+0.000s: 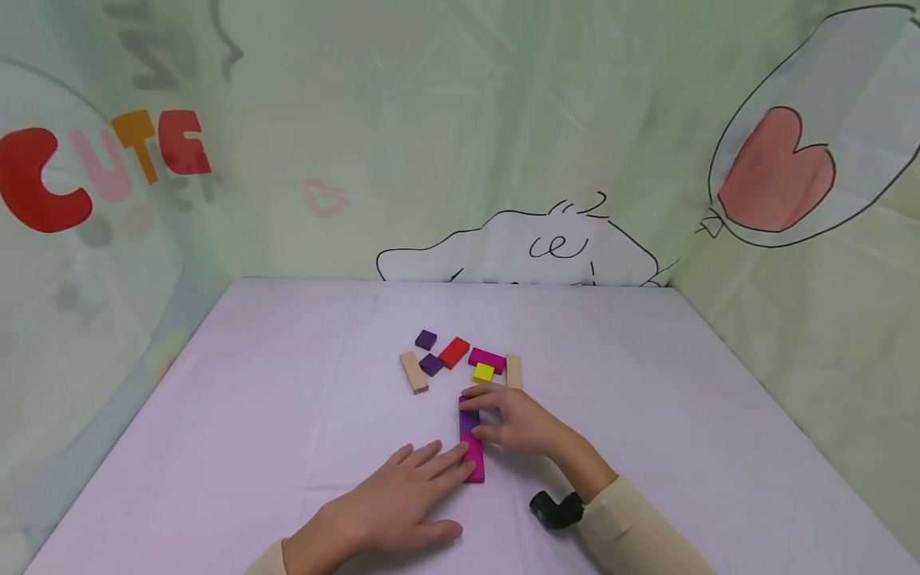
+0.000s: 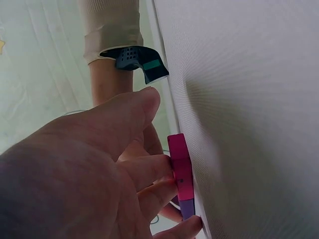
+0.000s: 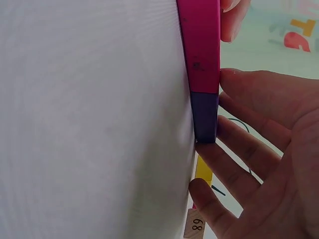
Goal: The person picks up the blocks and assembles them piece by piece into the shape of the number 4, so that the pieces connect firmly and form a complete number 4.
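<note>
Magenta in colour, a long block (image 1: 477, 458) is laid end to end with a purple block (image 1: 469, 421) on the tabletop (image 1: 323, 359), their shared axis pointed forward. The long block is touched from its left by the left hand (image 1: 406, 499), its fingers apart; the purple block, nearer the right hand (image 1: 519, 421), is touched at its far end by loosely parted fingers.
</note>
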`<state>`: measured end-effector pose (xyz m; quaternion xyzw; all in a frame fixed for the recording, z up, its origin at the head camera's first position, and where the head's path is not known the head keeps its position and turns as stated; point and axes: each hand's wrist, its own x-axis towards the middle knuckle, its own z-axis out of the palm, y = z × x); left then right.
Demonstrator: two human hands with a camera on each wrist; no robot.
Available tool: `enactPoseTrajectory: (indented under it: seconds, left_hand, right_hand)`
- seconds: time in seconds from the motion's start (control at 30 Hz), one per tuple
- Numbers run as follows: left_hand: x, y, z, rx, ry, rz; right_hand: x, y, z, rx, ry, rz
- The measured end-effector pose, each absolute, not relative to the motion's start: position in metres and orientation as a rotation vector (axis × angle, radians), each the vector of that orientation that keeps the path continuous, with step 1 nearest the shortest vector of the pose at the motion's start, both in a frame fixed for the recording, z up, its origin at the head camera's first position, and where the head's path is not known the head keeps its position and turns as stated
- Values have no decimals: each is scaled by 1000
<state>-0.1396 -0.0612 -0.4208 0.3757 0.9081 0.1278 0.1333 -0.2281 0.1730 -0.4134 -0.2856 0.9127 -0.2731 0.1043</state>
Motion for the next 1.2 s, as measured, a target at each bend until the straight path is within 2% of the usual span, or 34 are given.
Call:
enactPoseTrajectory:
  seconds: [1.2]
  left_hand:
    - [-156,-52,-430,1045,2703,438]
  right_hand:
    - [-223,176,-415,-754,2673,-886]
